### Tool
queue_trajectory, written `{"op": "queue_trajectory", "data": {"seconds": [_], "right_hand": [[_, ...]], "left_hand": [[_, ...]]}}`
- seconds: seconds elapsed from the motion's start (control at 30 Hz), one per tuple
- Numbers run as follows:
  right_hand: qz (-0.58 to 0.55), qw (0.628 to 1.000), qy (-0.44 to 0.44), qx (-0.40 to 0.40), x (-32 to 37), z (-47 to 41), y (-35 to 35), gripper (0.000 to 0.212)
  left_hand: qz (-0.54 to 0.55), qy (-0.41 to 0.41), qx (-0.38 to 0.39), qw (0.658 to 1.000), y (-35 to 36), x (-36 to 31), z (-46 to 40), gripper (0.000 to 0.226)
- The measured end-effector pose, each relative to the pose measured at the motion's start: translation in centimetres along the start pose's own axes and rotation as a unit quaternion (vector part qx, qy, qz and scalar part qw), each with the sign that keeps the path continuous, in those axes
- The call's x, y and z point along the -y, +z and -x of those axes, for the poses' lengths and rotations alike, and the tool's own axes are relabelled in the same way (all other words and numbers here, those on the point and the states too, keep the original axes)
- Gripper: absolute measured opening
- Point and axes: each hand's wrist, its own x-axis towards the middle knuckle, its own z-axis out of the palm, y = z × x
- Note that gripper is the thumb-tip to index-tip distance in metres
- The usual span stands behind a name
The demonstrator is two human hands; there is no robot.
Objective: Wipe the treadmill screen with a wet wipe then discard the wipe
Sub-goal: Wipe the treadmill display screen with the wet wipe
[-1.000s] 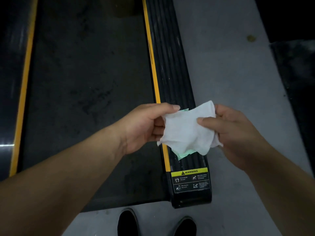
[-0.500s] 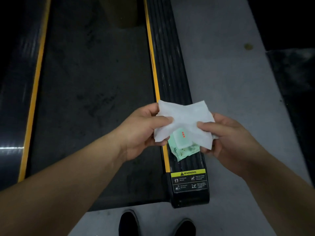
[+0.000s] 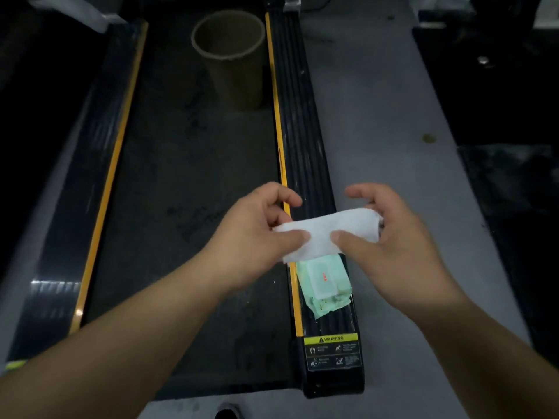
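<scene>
The white damp wipe [image 3: 328, 235], folded into a loose band, is stretched between the two hands over the black ribbed side rail [image 3: 298, 122] of the treadmill. The left hand [image 3: 257, 240] pinches its near end between thumb and fingers; the right hand [image 3: 390, 237] has its thumb pressed on the middle and its fingers curled round the far end. So both hands are clamped on the wipe, close together.

The hold looks light to me, mostly fingertips, and a limp wet sheet like that could sag or slip out of one pinch and drop onto the dusty dark running belt [image 3: 193, 192], picking up grit that would then smear on the screen. The screen itself is not in view, so the person would have to raise the wipe and move up to it, I'd guess.

Just under the hands, the pale green soft wipe packet [image 3: 325, 285] lies on the rail, above the yellow warning label [image 3: 331, 339]; a step forward could knock it off. A tan round open-topped bin [image 3: 233, 58] stands on the belt further up, right in the walking path, handy for discarding but easy to kick over. Grey floor [image 3: 378, 116] runs along the right
</scene>
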Motion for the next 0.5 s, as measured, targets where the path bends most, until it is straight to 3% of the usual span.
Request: {"op": "queue_trajectory", "data": {"seconds": [0.07,0.17,0.27,0.37,0.5], "right_hand": [[0.018,0.999,-0.035,-0.005,3.8,0.5,-0.3,0.054],[0.006,0.997,-0.058,0.045,10.2,1.1,-0.8,0.058],[-0.141,0.988,-0.037,0.057,16.8,1.3,-0.6,0.058],[-0.355,0.931,0.058,0.057,23.6,1.8,0.8,0.042],[-0.464,0.872,0.125,0.096,32.3,3.4,3.3,0.036]], "left_hand": [[-0.034,0.016,-0.014,0.999,-1.6,-2.5,1.0,0.040],[-0.045,0.044,0.004,0.998,-5.4,-6.3,2.6,0.017],[0.057,0.039,0.000,0.998,-10.2,-10.1,4.7,0.011],[0.142,0.033,-0.006,0.989,-15.3,-14.1,7.7,0.013],[0.163,0.071,-0.011,0.984,-21.7,-18.6,11.2,0.016]]}}
